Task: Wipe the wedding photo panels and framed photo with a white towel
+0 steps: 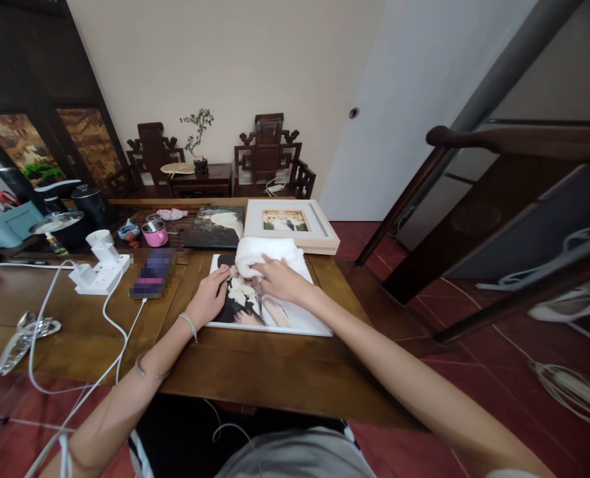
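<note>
A photo panel (245,307) with white edges lies flat on the wooden table in front of me. My left hand (208,295) rests on its left side with the fingers stretched out over the surface. A folded white cloth (264,251) covers the panel's upper middle. My right hand (281,280) grips this cloth from above and presses it on the picture, hiding part of the print. Behind the panel are a dark picture panel (208,227) and a light-framed picture (286,220), side by side.
To the left, a white power strip (100,275) with plugs and cables stands by a phone (153,273). A pink cup (154,234), a dark kettle (90,204) and a blue organizer (8,226) sit farther back. A clear-handled object (26,342) lies near the table's left front. A wooden chair (474,199) stands right.
</note>
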Demonstrator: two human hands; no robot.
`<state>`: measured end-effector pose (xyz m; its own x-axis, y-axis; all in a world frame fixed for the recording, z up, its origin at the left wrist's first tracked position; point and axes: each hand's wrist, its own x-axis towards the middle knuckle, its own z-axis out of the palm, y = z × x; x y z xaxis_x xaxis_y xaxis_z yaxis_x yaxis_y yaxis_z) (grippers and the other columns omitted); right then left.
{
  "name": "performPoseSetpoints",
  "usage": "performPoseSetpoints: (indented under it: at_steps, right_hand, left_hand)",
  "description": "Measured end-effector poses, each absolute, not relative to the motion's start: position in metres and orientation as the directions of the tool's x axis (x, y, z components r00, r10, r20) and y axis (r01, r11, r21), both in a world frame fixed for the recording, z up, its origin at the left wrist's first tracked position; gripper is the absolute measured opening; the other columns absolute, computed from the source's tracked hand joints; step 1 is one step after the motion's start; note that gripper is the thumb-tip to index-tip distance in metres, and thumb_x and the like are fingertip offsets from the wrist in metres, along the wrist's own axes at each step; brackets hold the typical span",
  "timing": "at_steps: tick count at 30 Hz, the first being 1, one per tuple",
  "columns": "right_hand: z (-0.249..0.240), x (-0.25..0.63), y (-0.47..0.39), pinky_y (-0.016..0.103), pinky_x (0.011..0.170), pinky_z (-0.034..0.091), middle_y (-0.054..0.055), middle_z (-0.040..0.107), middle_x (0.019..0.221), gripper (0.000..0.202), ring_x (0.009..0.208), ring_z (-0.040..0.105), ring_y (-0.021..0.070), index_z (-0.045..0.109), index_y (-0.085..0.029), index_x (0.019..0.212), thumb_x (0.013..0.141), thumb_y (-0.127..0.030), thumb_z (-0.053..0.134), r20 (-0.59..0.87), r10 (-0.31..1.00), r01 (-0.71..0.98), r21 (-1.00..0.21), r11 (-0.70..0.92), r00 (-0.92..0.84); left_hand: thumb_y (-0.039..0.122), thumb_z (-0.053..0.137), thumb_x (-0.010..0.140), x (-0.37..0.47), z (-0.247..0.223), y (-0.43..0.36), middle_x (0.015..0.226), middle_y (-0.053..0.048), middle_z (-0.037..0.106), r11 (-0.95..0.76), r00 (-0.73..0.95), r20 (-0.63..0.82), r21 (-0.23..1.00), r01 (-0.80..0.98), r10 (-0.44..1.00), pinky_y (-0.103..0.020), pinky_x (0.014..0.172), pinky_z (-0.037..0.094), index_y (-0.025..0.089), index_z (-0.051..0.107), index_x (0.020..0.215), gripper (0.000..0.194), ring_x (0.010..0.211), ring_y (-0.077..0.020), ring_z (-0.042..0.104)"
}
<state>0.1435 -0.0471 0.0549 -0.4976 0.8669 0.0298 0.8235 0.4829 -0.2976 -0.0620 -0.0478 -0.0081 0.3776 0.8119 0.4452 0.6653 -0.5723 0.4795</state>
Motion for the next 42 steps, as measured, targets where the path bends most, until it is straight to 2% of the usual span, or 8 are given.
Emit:
performPoseSetpoints:
  at_steps: [5,12,19,26,30,34,38,42]
  right_hand:
    - [0.052,0.144,-0.093,0.063,0.102,0.027,0.02,0.056,0.128,0.038,0.134,0.033,0.0357,0.062,-0.012,0.116,0.086,-0.01,0.038,0.039,0.831,0.794,-0.275,0.543,-0.555]
    - [0.056,0.157,-0.182,0.068,0.107,0.019,0.009,0.037,0.15,0.04,0.142,0.014,0.038,0.065,-0.02,0.109,0.076,-0.005,0.047,-0.045,0.736,0.693,-0.381,0.612,-0.675]
    - [0.059,0.151,-0.141,0.066,0.105,0.024,0.016,0.045,0.143,0.041,0.141,0.02,0.0366,0.062,-0.015,0.117,0.083,-0.007,0.041,-0.049,0.783,0.748,-0.339,0.571,-0.62]
    - [0.058,0.129,-0.049,0.059,0.094,0.036,0.018,0.064,0.111,0.036,0.122,0.045,0.0342,0.061,-0.015,0.114,0.087,-0.011,0.039,0.02,0.865,0.833,-0.26,0.488,-0.501]
    - [0.058,0.125,-0.057,0.06,0.095,0.034,0.019,0.062,0.115,0.035,0.125,0.041,0.0355,0.061,-0.013,0.115,0.087,-0.011,0.039,0.028,0.862,0.833,-0.242,0.498,-0.507]
    - [0.054,0.129,-0.116,0.064,0.102,0.027,0.019,0.046,0.141,0.037,0.137,0.027,0.0378,0.061,-0.012,0.117,0.084,-0.009,0.043,0.011,0.829,0.808,-0.217,0.547,-0.558]
    - [0.053,0.144,-0.173,0.068,0.107,0.019,0.01,0.037,0.15,0.04,0.142,0.016,0.0383,0.065,-0.017,0.11,0.076,-0.004,0.047,-0.006,0.758,0.721,-0.311,0.619,-0.653]
    - [0.051,0.162,-0.175,0.063,0.109,0.023,0.01,0.041,0.148,0.04,0.142,0.018,0.0344,0.065,-0.018,0.108,0.076,-0.004,0.046,-0.015,0.767,0.713,-0.378,0.59,-0.642]
  left_hand:
    - [0.015,0.039,0.09,-0.061,-0.006,-0.049,0.134,-0.014,0.056,-0.569,0.383,0.434,0.48,0.668,0.816,-0.044,0.111,0.037,0.012,0.059,0.124,0.04,0.129,-0.0246,0.049]
    - [0.016,0.039,0.09,-0.062,-0.008,-0.048,0.134,-0.013,0.056,-0.558,0.378,0.425,0.477,0.679,0.823,-0.044,0.112,0.036,0.012,0.059,0.122,0.039,0.129,-0.0238,0.049]
    - [0.014,0.039,0.089,-0.062,-0.009,-0.047,0.133,-0.013,0.057,-0.576,0.385,0.442,0.481,0.661,0.811,-0.045,0.111,0.037,0.012,0.06,0.122,0.039,0.128,-0.0245,0.05]
    - [0.016,0.04,0.089,-0.063,-0.008,-0.047,0.132,-0.012,0.058,-0.593,0.396,0.452,0.485,0.643,0.799,-0.046,0.11,0.038,0.015,0.062,0.121,0.038,0.128,-0.0251,0.05]
    - [0.016,0.04,0.089,-0.063,-0.008,-0.047,0.132,-0.013,0.058,-0.586,0.392,0.446,0.489,0.646,0.805,-0.046,0.11,0.038,0.014,0.062,0.121,0.038,0.128,-0.0256,0.05]
    - [0.014,0.041,0.088,-0.063,-0.009,-0.046,0.133,-0.012,0.058,-0.597,0.398,0.454,0.495,0.631,0.797,-0.045,0.11,0.038,0.015,0.061,0.122,0.039,0.128,-0.0246,0.05]
    - [0.015,0.041,0.088,-0.063,-0.01,-0.046,0.132,-0.011,0.058,-0.591,0.387,0.457,0.493,0.639,0.8,-0.044,0.111,0.037,0.015,0.061,0.122,0.039,0.128,-0.0239,0.05]
    - [0.015,0.04,0.089,-0.062,-0.01,-0.047,0.133,-0.015,0.057,-0.58,0.384,0.446,0.497,0.645,0.808,-0.045,0.111,0.037,0.011,0.061,0.121,0.039,0.128,-0.0255,0.05]
